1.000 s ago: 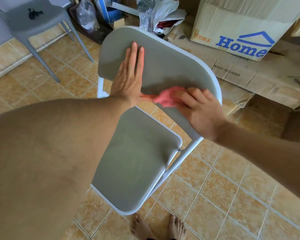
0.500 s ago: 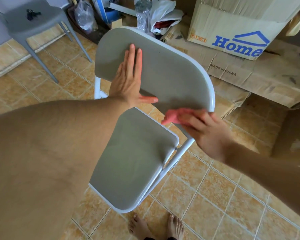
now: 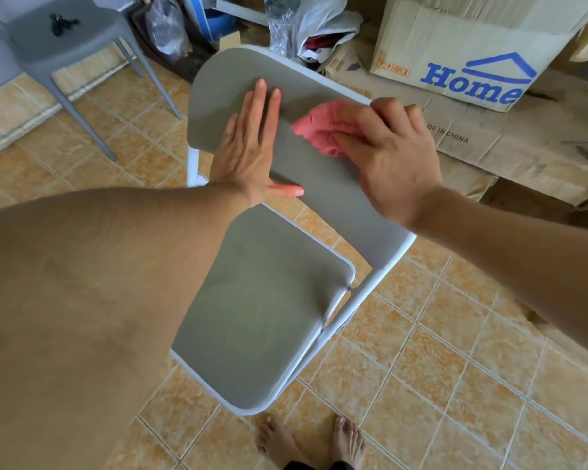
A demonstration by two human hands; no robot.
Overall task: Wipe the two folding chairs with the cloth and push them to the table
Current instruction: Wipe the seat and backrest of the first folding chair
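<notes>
A folding chair [image 3: 269, 317] with a grey seat, grey backrest and white frame stands open in front of me. My left hand [image 3: 252, 154] lies flat on the backrest with straight fingers, thumb along its lower edge. My right hand [image 3: 387, 154] grips a crumpled pink cloth [image 3: 323, 130] and presses it against the upper right part of the backrest, close to the top rim. Only this one folding chair is in view.
A grey plastic chair [image 3: 65, 45] with a small dark object on its seat stands at the back left. Cardboard boxes [image 3: 472, 62], plastic bags and a bottle crowd the floor behind the folding chair. My bare feet [image 3: 313, 442] stand on orange tiles just below its seat.
My right hand has carried the cloth from the backrest's lower right edge up to its upper right part. My left hand has stayed flat on the backrest.
</notes>
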